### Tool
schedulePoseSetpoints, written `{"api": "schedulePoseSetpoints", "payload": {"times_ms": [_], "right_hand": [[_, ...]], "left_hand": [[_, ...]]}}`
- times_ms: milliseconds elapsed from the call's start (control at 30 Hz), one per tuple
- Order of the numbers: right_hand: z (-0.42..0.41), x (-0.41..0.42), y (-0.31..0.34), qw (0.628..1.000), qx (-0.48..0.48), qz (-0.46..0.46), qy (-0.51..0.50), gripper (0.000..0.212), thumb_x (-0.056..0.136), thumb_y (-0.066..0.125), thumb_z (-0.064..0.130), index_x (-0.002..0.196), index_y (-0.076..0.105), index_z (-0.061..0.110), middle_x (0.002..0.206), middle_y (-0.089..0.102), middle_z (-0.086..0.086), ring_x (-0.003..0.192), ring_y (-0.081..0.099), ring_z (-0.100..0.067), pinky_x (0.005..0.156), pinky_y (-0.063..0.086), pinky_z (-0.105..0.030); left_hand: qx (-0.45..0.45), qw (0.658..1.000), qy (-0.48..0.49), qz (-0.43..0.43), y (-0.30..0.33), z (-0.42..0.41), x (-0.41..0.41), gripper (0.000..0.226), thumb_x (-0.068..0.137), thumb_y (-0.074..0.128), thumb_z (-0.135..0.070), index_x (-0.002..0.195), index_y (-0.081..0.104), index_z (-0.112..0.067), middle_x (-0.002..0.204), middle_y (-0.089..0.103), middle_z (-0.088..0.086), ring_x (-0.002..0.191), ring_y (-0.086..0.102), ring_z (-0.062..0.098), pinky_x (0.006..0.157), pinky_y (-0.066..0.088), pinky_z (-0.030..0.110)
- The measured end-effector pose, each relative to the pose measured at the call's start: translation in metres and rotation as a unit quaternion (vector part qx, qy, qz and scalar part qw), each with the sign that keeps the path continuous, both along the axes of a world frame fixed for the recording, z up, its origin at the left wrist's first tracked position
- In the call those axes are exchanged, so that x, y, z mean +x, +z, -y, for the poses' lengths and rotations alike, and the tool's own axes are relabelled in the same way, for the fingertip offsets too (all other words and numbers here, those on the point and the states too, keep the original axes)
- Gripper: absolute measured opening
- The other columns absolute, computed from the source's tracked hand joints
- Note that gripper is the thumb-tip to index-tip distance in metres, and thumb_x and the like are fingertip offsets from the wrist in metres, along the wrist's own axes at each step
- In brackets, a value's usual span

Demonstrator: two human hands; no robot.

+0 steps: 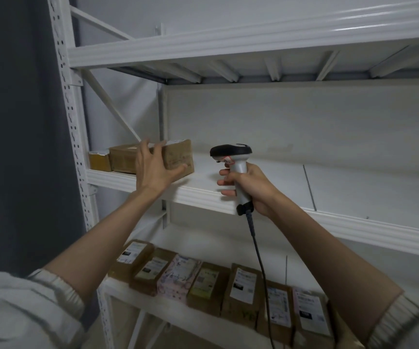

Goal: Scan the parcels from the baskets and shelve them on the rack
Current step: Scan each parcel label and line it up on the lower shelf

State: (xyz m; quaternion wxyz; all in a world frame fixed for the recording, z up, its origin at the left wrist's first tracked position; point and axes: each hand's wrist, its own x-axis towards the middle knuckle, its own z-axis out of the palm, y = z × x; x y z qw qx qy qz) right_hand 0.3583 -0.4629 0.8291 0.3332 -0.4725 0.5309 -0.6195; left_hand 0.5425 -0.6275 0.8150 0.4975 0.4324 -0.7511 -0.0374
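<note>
A brown cardboard parcel [178, 157] lies on the middle shelf [266, 197] of the white rack, at its left end. My left hand [153, 167] rests against the parcel's front face with fingers spread, thumb along its lower edge. To the parcel's left stand another brown box [122, 158] and a small yellowish box [99, 161]. My right hand [248, 188] is closed around the grey handle of a barcode scanner [231, 153], held upright in front of the shelf, black head pointing left. Its black cable [260, 260] hangs down.
A row of several labelled parcels [203, 280] lies on the lower shelf [117, 288]. The upper shelf beam [228, 44] runs overhead. The rack's perforated upright [70, 117] stands at the left beside a dark grey curtain [14, 147]. The middle shelf is bare to the right of the scanner.
</note>
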Motion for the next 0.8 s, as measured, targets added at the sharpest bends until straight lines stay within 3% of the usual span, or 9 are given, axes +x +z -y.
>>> {"api": "schedulePoseSetpoints", "payload": {"times_ms": [267, 467, 567, 700, 800], "right_hand": [[-0.081, -0.029, -0.011, 1.000, 0.016, -0.016, 0.004, 0.034, 0.095, 0.060, 0.002, 0.129, 0.058, 0.006, 0.122, 0.065, -0.018, 0.091, 0.070, -0.020, 0.073, 0.062, -0.034], [-0.164, -0.053, -0.032, 0.999, 0.036, -0.013, 0.007, 0.028, 0.094, 0.062, 0.001, 0.121, 0.061, 0.009, 0.125, 0.063, -0.022, 0.092, 0.069, -0.020, 0.074, 0.063, -0.033], [-0.203, -0.066, -0.050, 0.998, 0.057, -0.002, 0.000, 0.029, 0.094, 0.064, 0.001, 0.122, 0.060, 0.002, 0.123, 0.064, -0.026, 0.090, 0.069, -0.020, 0.071, 0.063, -0.032], [-0.252, -0.083, -0.079, 0.996, 0.090, 0.010, -0.017, 0.030, 0.093, 0.067, 0.005, 0.122, 0.059, 0.002, 0.120, 0.064, -0.022, 0.092, 0.071, -0.021, 0.071, 0.062, -0.031], [-0.289, -0.095, -0.104, 0.993, 0.111, 0.016, -0.036, 0.032, 0.093, 0.067, 0.007, 0.123, 0.059, 0.003, 0.120, 0.065, -0.020, 0.093, 0.072, -0.022, 0.072, 0.062, -0.031]], "left_hand": [[-0.064, 0.992, -0.106, -0.002, -0.018, -0.091, -0.046, 0.033, 0.080, 0.077, -0.030, 0.106, 0.063, -0.017, 0.120, 0.048, 0.003, 0.112, 0.047, 0.023, 0.094, 0.042, 0.037], [-0.072, 0.981, -0.177, 0.018, -0.050, -0.171, -0.092, 0.019, 0.084, 0.073, -0.025, 0.099, 0.063, -0.017, 0.106, 0.053, -0.001, 0.103, 0.054, 0.020, 0.091, 0.046, 0.044], [-0.054, 0.975, -0.213, 0.039, -0.070, -0.211, -0.111, 0.016, 0.087, 0.070, -0.028, 0.098, 0.063, -0.019, 0.102, 0.054, -0.004, 0.098, 0.054, 0.016, 0.088, 0.047, 0.039], [-0.009, 0.961, -0.265, 0.077, -0.099, -0.265, -0.132, 0.009, 0.089, 0.069, -0.018, 0.097, 0.063, -0.019, 0.098, 0.057, -0.007, 0.093, 0.055, 0.009, 0.079, 0.044, 0.021], [0.022, 0.944, -0.309, 0.114, -0.124, -0.297, -0.148, 0.010, 0.090, 0.068, -0.015, 0.093, 0.062, -0.022, 0.093, 0.061, -0.007, 0.087, 0.058, 0.010, 0.076, 0.047, 0.023]]}}
